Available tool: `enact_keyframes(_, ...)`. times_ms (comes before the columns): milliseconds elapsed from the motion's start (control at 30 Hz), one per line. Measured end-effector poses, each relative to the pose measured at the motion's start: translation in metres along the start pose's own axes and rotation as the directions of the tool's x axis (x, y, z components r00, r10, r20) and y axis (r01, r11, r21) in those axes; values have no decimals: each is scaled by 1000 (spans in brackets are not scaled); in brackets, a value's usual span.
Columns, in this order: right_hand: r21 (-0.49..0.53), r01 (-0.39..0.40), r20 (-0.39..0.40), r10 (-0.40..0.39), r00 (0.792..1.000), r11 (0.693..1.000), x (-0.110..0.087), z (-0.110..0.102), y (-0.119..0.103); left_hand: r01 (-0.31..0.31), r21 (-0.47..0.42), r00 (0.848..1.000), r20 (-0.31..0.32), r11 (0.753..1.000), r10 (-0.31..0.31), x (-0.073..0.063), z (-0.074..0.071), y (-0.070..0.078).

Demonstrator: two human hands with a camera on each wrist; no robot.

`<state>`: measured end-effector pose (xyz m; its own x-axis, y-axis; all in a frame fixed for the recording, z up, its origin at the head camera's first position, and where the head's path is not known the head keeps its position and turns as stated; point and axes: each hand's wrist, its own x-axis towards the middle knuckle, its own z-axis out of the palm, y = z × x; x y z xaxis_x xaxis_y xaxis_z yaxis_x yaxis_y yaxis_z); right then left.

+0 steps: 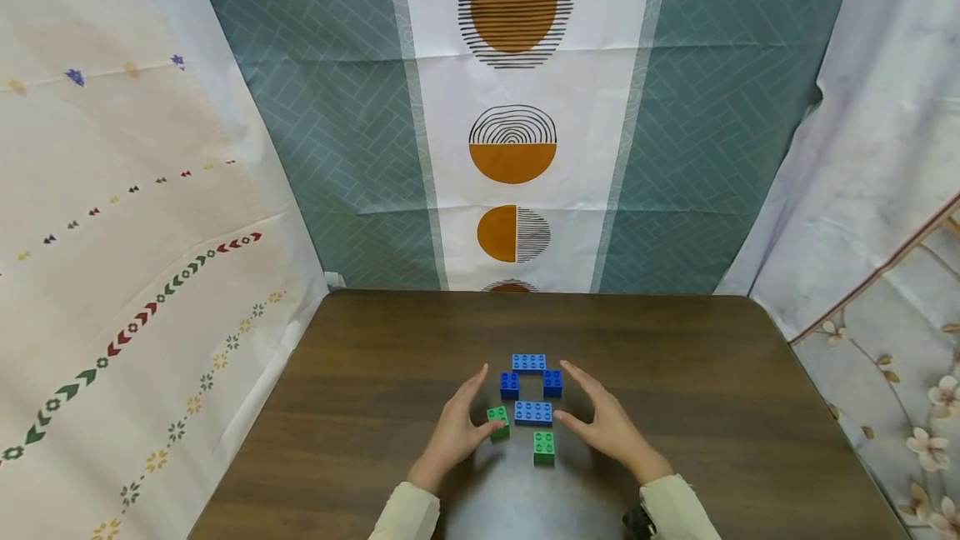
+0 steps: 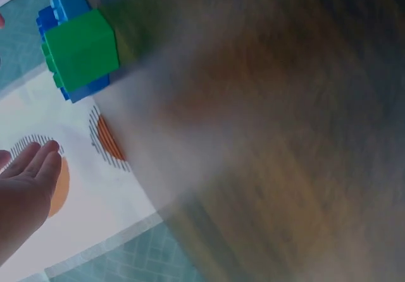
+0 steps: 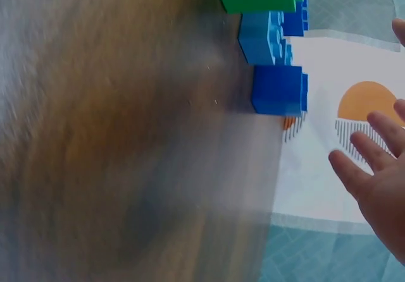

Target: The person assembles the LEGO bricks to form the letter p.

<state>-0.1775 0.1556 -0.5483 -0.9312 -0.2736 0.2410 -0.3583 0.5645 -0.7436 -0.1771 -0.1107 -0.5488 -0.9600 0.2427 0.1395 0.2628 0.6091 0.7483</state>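
My left hand hovers on the left side of a small group of toy building blocks, fingers extended. Its thumb tip reaches the left green block; I cannot tell whether they touch. On the other side my right hand spreads its fingers, holding nothing. Between the hands lie a long light blue block, a left dark blue block, a right dark blue block and a far light blue block. Closest to me sits another green block. The right wrist view shows my spread fingers apart from the blocks.
A dark brown wooden table carries the blocks. Behind its far edge hangs a teal and white cloth with orange circles. Patterned white cloths hang at the left and right. A dark wristband circles my right wrist.
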Motion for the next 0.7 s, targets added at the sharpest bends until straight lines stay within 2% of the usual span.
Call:
enact_keyframes(233,141,-66,76,56,995,988,-3,5,4,31,-100,999,-20,995,-33,-2,6,-7)
enact_keyframes(467,285,-57,178,6,984,957,-6,8,13,40,-183,999,-1,982,-41,-4,12,-16)
enact_keyframes(600,325,-70,235,-9,972,943,-6,11,17,16,-221,1000,9,975,-14,-4,15,-18)
enact_keyframes(700,351,-83,278,-19,960,933,-5,15,19,21,-247,1000,18,969,-17,-5,16,-19)
